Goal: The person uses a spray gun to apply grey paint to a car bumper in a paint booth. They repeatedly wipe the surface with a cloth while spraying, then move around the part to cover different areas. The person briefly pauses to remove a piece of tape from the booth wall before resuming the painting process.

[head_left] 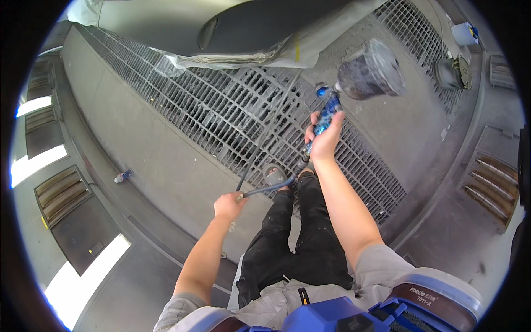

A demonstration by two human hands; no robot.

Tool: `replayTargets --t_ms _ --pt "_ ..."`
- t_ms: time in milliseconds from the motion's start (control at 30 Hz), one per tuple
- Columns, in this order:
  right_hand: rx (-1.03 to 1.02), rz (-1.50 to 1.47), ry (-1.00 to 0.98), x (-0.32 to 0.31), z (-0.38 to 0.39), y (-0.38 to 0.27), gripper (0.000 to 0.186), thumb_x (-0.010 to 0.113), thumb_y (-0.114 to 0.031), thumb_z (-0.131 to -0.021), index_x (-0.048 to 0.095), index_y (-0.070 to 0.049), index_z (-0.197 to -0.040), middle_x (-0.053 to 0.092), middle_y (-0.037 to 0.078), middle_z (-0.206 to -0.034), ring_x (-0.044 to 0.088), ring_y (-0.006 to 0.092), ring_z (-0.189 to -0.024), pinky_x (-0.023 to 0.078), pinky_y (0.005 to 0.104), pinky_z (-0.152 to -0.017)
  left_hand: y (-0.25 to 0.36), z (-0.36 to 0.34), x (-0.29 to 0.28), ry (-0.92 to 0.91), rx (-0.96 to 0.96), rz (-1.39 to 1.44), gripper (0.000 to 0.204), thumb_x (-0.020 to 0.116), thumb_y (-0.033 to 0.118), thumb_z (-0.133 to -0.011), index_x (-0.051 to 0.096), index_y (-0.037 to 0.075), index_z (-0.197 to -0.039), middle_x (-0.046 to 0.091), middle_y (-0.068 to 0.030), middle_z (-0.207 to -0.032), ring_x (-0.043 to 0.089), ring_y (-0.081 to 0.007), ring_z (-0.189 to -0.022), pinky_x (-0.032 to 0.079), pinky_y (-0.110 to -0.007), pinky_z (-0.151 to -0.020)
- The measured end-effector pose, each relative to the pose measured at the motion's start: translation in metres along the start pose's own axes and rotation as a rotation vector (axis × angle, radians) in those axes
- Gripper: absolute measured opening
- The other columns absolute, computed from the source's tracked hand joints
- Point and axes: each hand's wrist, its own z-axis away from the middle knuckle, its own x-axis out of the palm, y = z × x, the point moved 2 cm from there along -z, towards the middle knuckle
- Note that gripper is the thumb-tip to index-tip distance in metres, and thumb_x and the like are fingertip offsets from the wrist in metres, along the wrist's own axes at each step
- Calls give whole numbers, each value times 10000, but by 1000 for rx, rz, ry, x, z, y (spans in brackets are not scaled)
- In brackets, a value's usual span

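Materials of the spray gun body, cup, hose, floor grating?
Gun body: probably metal, glossy blue; bright highlights.
Cup: likely clear, shiny plastic; grey shows through its wall.
Hose: rubber or plastic, blue-grey; bends smoothly.
Floor grating: likely steel, dull grey; narrow crossed bars.

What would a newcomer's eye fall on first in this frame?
Probably the blue spray gun in the right hand, its cloudy cup sticking out to the right. Next, the dark panel with white sheeting at the top, and the floor grating running diagonally. Lower down, the left hand holds the hose.
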Motion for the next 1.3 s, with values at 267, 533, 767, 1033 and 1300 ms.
replayTargets --t_ms 267,533,767,1033,1300 --pt "238 -188 -653 18 -10 40 876 254 -830 -1004 578 -17 -1035 606 71 -859 423 107 -464 403 286 -448 -23 -8 13 39 134 -24 321 747 485 -924 808 256 -1140 784 -79 -1079 736 -338 -1013 590 -454 -855" --pt "189 -130 -379 7 -25 86 737 313 -737 -1061 583 -50 -1064 616 45 -886 458 110 -455 376 284 -416 -36 -29 44 17 6 -26 332 756 469 -910 799 244 -1150 782 -51 -1126 735 -320 -1039 593 -451 -857" --pt "350 -126 -640 16 -70 119 857 247 -825 -1010 610 -49 -1015 639 27 -890 412 90 -460 388 268 -441 -31 -39 66 11 45 -27 388 754 516 -906 807 237 -1170 782 -112 -1098 733 -351 -1030 589 -468 -869" --pt "42 -116 -380 -10 -109 134 693 396 -668 -1080 605 -7 -1089 619 51 -837 467 103 -462 364 262 -410 5 -56 73 -69 -134 -30 425 711 583 -914 804 268 -1184 787 -127 -1073 737 -358 -1030 592 -476 -869" --pt "45 -126 -621 -100 -120 69 848 395 -761 -1029 559 27 -1298 637 62 -947 439 72 -484 349 226 -436 112 -44 102 -117 104 -116 455 711 600 -904 809 242 -1166 787 -124 -1092 741 -342 -1039 597 -462 -866"
